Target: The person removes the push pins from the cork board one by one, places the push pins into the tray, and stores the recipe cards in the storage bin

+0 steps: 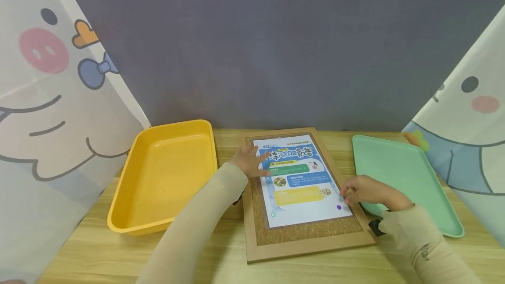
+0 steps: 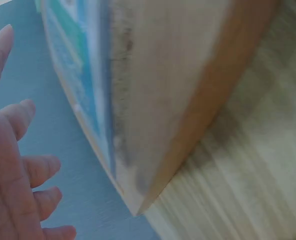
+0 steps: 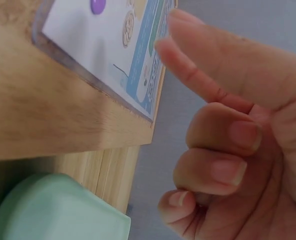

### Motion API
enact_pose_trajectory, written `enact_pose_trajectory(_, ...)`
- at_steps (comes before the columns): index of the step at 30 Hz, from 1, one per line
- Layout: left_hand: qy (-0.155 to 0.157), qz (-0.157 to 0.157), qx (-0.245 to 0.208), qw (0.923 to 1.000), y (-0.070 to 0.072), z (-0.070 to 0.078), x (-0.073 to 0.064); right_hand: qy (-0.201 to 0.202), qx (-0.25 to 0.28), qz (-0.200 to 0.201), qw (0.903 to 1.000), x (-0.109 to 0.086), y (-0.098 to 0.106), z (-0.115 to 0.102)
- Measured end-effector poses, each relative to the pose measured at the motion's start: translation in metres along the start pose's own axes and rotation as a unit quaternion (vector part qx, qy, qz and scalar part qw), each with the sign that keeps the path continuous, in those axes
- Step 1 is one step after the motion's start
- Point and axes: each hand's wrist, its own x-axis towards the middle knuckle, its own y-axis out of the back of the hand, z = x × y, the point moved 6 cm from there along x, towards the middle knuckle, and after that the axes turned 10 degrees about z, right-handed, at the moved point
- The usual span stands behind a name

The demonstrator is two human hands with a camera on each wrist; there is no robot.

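Observation:
A cork board (image 1: 307,234) with a wooden frame lies on the table, bearing a printed poster (image 1: 289,216) with a clear film edge. My left hand (image 1: 249,161) is over the poster's upper left side, fingers spread; the left wrist view shows its fingers (image 2: 40,170) apart and holding nothing. At the poster's lower right edge is my right hand (image 1: 364,189). Its thumb and index tips come close together and the other fingers (image 3: 215,167) curl in, with nothing visible between them. A purple round pin (image 1: 339,207) sits near the poster's lower right corner, a pale green one (image 1: 274,214) near the lower left.
To the left stands a deep yellow tray (image 1: 163,225). A shallow mint green tray (image 1: 402,170) lies on the right, close to the board's frame. Behind the wooden table (image 1: 221,249) rises a grey wall (image 1: 256,56), with cartoon-printed cloths at both sides.

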Motion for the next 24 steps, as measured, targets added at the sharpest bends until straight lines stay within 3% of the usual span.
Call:
enact_pose_trajectory(8, -0.005, -0.036, -0.070, 0.9969, -0.012, 0.006, 0.004, -0.008, 0.001, -0.011, 0.9999, 0.001, -0.002, -0.002)
enact_pose_trajectory(15, -0.018, -0.045, -0.018, 0.9987, -0.015, 0.009, -0.002, -0.005, 0.001, -0.014, 0.9999, 0.002, -0.004, -0.004)
enact_pose_trajectory(24, -0.023, -0.042, -0.005, 0.9988, -0.019, 0.010, -0.004, 0.011, 0.002, -0.020, 0.9997, 0.004, -0.006, -0.008)
